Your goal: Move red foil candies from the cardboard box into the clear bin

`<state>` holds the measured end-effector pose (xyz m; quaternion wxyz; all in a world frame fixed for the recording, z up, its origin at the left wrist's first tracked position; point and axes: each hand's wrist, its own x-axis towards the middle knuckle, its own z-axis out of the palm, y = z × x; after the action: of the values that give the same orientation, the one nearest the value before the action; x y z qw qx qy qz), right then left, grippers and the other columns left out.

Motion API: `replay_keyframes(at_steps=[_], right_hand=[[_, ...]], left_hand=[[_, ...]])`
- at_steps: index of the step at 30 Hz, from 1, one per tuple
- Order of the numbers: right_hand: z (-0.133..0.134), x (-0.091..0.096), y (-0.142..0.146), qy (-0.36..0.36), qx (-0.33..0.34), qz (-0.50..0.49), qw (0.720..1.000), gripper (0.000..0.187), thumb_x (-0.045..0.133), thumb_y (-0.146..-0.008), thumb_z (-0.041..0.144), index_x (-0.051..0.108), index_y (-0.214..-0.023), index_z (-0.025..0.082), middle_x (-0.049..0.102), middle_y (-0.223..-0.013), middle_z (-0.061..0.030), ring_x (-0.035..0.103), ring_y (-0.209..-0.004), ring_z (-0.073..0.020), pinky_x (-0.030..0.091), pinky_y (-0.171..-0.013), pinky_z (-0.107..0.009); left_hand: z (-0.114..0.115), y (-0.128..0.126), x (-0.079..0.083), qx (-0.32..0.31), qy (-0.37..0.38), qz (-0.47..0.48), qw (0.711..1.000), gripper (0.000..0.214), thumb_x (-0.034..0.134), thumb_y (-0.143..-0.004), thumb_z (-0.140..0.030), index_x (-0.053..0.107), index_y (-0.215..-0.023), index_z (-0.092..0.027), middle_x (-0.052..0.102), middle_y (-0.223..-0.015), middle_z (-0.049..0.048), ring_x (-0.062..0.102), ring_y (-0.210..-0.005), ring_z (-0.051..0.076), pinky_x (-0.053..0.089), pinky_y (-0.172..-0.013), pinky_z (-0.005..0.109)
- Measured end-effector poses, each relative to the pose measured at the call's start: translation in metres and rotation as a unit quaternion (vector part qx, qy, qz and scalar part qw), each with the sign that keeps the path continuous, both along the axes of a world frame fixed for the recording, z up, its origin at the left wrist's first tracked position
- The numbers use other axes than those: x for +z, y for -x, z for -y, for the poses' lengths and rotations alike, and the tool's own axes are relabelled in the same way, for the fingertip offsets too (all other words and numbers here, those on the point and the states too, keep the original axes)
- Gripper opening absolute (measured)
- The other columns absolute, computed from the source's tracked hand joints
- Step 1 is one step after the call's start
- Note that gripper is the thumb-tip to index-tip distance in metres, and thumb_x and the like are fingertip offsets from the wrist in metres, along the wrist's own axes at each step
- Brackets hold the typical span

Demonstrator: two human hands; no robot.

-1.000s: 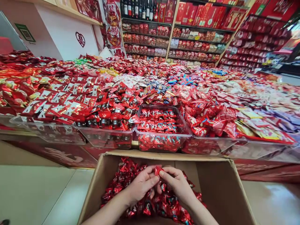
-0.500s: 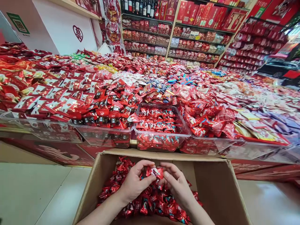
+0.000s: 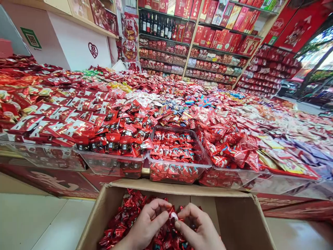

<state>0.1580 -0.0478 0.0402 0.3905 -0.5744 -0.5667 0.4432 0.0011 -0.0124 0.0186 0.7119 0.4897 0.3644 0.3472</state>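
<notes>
Between my two hands is a red-wrapped candy (image 3: 173, 216) with a pale patch on its wrapper. My left hand (image 3: 151, 222) pinches its left side between thumb and fingers. On the other side, the thumb and fingers of my right hand (image 3: 197, 225) close on its right end. Both hands are over an open cardboard box (image 3: 239, 222), above a heap of red foil-wrapped candies (image 3: 122, 218). Straight ahead, a clear plastic bin (image 3: 179, 173) holds rows of similar red candies (image 3: 174, 144).
Beyond the box stretches a display of candy bins. Dark-and-red packets (image 3: 113, 144) fill the bin to the left, and red pouches (image 3: 234, 149) lie to the right. Shelves with wine bottles (image 3: 156, 26) and red gift boxes (image 3: 221, 38) stand at the back.
The view has tilted up, so the box, bins and my hands sit lower in the picture. The candy stays between my hands, now turned and more covered by my fingers.
</notes>
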Motion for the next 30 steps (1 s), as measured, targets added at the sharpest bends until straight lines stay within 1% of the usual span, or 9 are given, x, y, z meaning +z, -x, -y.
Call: replay_keyframes(at_steps=[2, 5, 8, 10, 14, 19, 22, 25, 30], right_hand=[[-0.001, 0.025, -0.009, -0.029, -0.014, 0.041, 0.999, 0.02, 0.054, -0.066, 0.035, 0.052, -0.062, 0.016, 0.053, -0.055, 0.0002, 0.044, -0.048, -0.0082, 0.035, -0.044, -0.019], [-0.017, 0.072, -0.028, -0.087, -0.028, 0.079, 0.993, 0.017, 0.053, -0.068, 0.033, 0.054, -0.068, 0.017, 0.054, -0.057, 0.0, 0.046, -0.049, -0.0085, 0.036, -0.045, -0.019], [-0.052, 0.111, -0.041, -0.132, -0.025, 0.136, 0.982, 0.019, 0.053, -0.067, 0.035, 0.053, -0.068, 0.017, 0.056, -0.06, -0.0011, 0.048, -0.053, -0.0098, 0.037, -0.048, -0.02], [-0.082, 0.125, -0.04, -0.136, -0.004, 0.18, 0.974, 0.021, 0.053, -0.066, 0.037, 0.053, -0.065, 0.016, 0.055, -0.057, -0.0004, 0.046, -0.049, -0.009, 0.035, -0.045, -0.02], [-0.141, 0.119, -0.017, -0.074, 0.04, 0.217, 0.973, 0.02, 0.057, -0.06, 0.035, 0.051, -0.058, 0.016, 0.051, -0.05, 0.0016, 0.041, -0.043, -0.0069, 0.03, -0.039, -0.018], [-0.186, 0.097, 0.018, 0.022, 0.007, 0.243, 0.97, 0.018, 0.06, -0.054, 0.025, 0.046, -0.049, 0.016, 0.048, -0.043, 0.0025, 0.038, -0.038, -0.0057, 0.028, -0.035, -0.018], [-0.195, 0.092, 0.029, 0.071, -0.003, 0.226, 0.972, 0.017, 0.058, -0.054, 0.022, 0.044, -0.048, 0.016, 0.049, -0.043, 0.0012, 0.039, -0.036, -0.0059, 0.028, -0.034, -0.018], [-0.194, 0.091, 0.034, 0.126, 0.034, 0.211, 0.969, 0.015, 0.056, -0.056, 0.02, 0.045, -0.048, 0.015, 0.052, -0.046, -0.0002, 0.038, -0.034, -0.0053, 0.028, -0.033, -0.019], [-0.193, 0.089, 0.029, 0.091, 0.089, 0.265, 0.956, 0.018, 0.06, -0.052, 0.024, 0.044, -0.048, 0.017, 0.047, -0.042, 0.003, 0.034, -0.035, -0.0053, 0.025, -0.034, -0.019]], left_hand=[[0.0, 0.0, -0.003, -0.006, 0.028, 0.03, 0.999, 0.024, 0.052, -0.071, -0.035, 0.052, -0.088, -0.018, 0.056, -0.064, -0.0015, 0.048, -0.052, 0.006, 0.03, -0.038, 0.013], [-0.001, -0.002, -0.01, 0.011, 0.041, 0.029, 0.999, 0.027, 0.054, -0.069, -0.036, 0.051, -0.087, -0.016, 0.056, -0.065, -0.0005, 0.047, -0.049, 0.006, 0.026, -0.035, 0.013], [-0.001, -0.003, -0.015, 0.009, 0.038, 0.017, 0.999, 0.025, 0.056, -0.068, -0.034, 0.052, -0.085, -0.017, 0.055, -0.064, -0.0012, 0.046, -0.05, 0.006, 0.027, -0.036, 0.013], [0.0, -0.003, -0.017, 0.003, 0.03, 0.009, 1.0, 0.023, 0.056, -0.068, -0.033, 0.053, -0.084, -0.017, 0.054, -0.064, -0.0015, 0.045, -0.051, 0.006, 0.027, -0.037, 0.014], [0.0, -0.002, -0.021, 0.0, 0.021, 0.001, 1.0, 0.022, 0.057, -0.067, -0.033, 0.054, -0.083, -0.018, 0.053, -0.064, -0.0018, 0.044, -0.051, 0.006, 0.029, -0.04, 0.016], [0.0, -0.002, -0.031, 0.009, -0.007, 0.015, 1.0, 0.03, 0.06, -0.062, -0.039, 0.055, -0.08, -0.016, 0.052, -0.061, -0.002, 0.042, -0.052, 0.007, 0.033, -0.049, 0.02], [-0.002, 0.001, -0.034, -0.008, -0.016, 0.019, 1.0, 0.031, 0.061, -0.061, -0.039, 0.055, -0.081, -0.015, 0.052, -0.062, -0.0015, 0.041, -0.053, 0.007, 0.033, -0.052, 0.021], [-0.004, 0.003, -0.03, -0.043, -0.02, 0.016, 0.999, 0.03, 0.061, -0.062, -0.036, 0.055, -0.083, -0.016, 0.051, -0.064, -0.0014, 0.042, -0.056, 0.008, 0.033, -0.055, 0.021], [-0.003, 0.003, -0.02, -0.061, -0.023, -0.012, 0.998, 0.027, 0.061, -0.061, -0.033, 0.056, -0.081, -0.016, 0.053, -0.064, -0.0012, 0.042, -0.058, 0.009, 0.032, -0.057, 0.022]])
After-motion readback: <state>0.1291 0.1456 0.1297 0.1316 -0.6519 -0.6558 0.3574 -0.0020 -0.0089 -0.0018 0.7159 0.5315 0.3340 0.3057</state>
